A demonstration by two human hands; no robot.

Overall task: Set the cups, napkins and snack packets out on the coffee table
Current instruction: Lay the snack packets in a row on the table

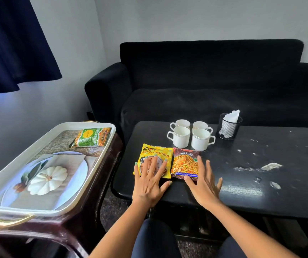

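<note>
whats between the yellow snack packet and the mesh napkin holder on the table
In the head view, the four white cups stand between the yellow packet and the mesh napkin holder, with the red packet just beside the yellow one.

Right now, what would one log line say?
left hand flat on yellow packet | right hand beside red packet | green packet on tray

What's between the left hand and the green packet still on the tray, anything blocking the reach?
Nothing visible blocks it. The green packet lies flat at the tray's far end, with only the low rim between. The left hand rests open on the yellow packet.
</note>
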